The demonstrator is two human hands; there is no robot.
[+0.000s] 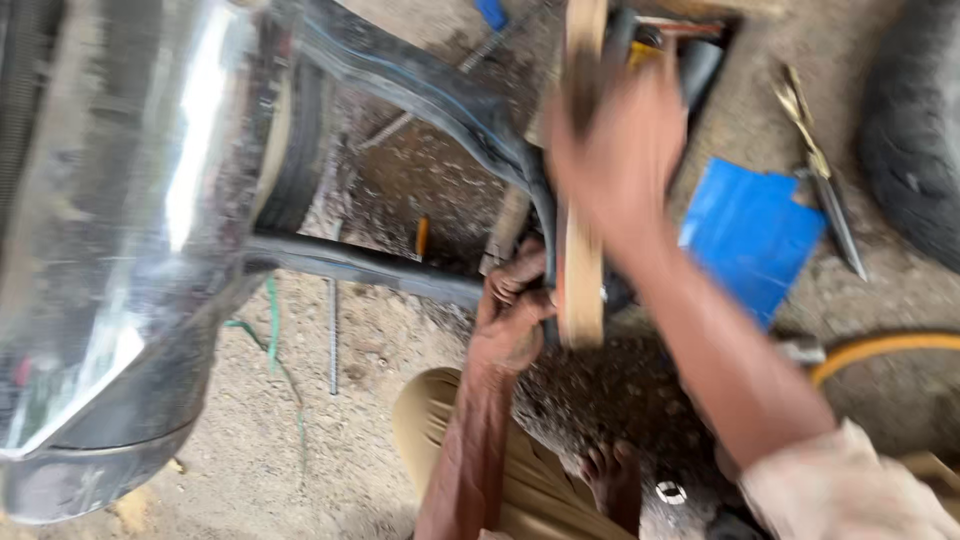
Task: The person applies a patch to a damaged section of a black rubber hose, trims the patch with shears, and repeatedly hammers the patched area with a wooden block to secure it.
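My left hand (512,315) grips a black rubber inner tube (430,95) where it bends against an upright wooden plank (583,280). That tube runs from the upper left down to my fist, and a second stretch (360,265) leads off to the left. Higher up, my right hand (620,150) is blurred and closed around the same wooden plank. A shiny chrome mudguard (120,230) over a black tyre fills the left side.
On the dirt ground lie a blue plastic sheet (750,235), long metal shears (820,175), a yellow hose (880,350), a thin steel rod (333,335) and green wire (272,325). A black tyre (915,130) sits at the right edge. My bare foot (612,480) rests below.
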